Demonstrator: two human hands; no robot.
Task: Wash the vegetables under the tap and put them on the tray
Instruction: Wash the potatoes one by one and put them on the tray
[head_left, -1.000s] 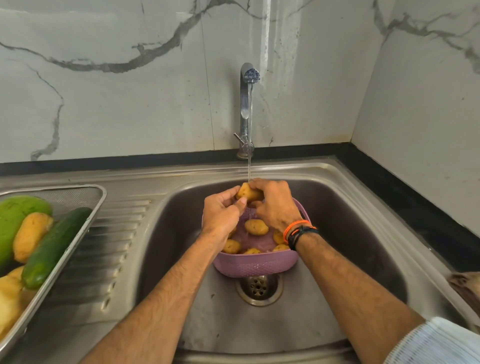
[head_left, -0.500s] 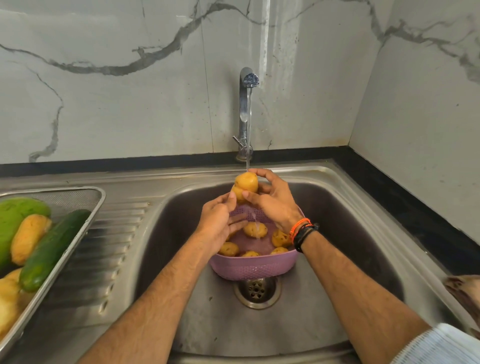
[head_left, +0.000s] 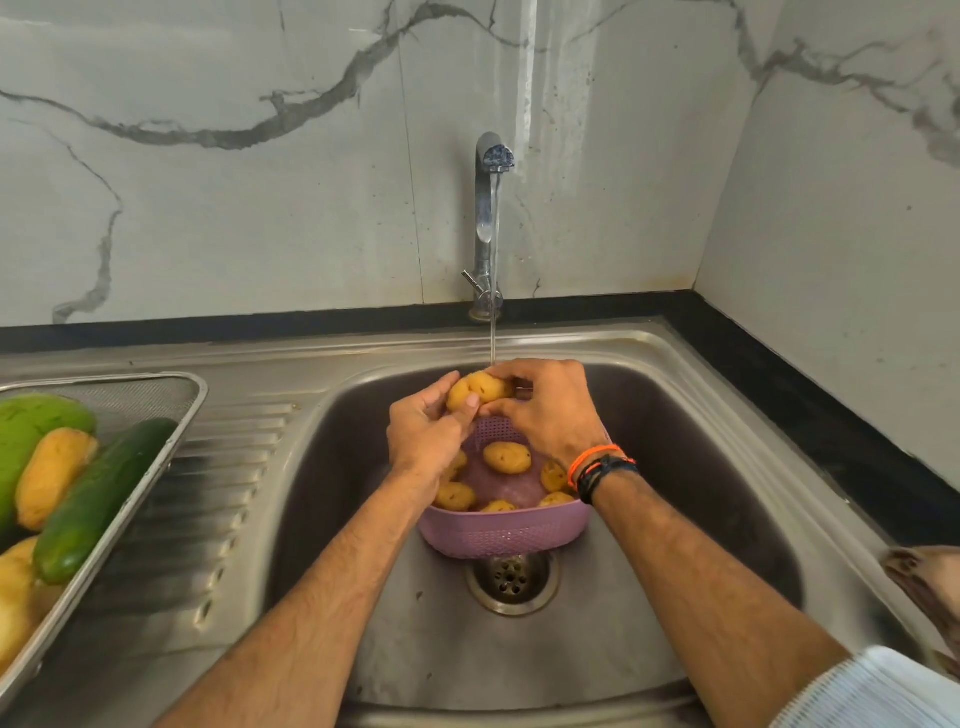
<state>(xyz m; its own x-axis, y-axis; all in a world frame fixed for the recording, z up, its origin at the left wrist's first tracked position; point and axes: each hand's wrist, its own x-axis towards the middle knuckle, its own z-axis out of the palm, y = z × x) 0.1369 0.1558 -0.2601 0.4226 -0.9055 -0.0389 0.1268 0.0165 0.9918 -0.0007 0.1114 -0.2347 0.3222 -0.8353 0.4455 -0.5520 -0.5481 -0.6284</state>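
Note:
A small yellow potato (head_left: 479, 389) sits under the thin stream from the tap (head_left: 489, 218). My left hand (head_left: 423, 436) grips it from the left, thumb across its front. My right hand (head_left: 545, 410) curls over it from the right. Below them a purple perforated basket (head_left: 504, 535) stands in the sink (head_left: 675, 467) over the drain and holds several more potatoes (head_left: 507, 457). At the left, the metal mesh tray (head_left: 156, 467) carries a cucumber (head_left: 98, 499), a green fruit and potatoes.
The ribbed steel draining board (head_left: 223, 493) lies between tray and basin. A drain (head_left: 511, 579) shows just in front of the basket. Marble walls close the back and right, above a black counter strip (head_left: 831, 426). A brownish object (head_left: 924, 582) sits at the right edge.
The potato was raised into the stream half a second ago with my right fingers spread; now both hands have lowered slightly and my right hand has closed over it.

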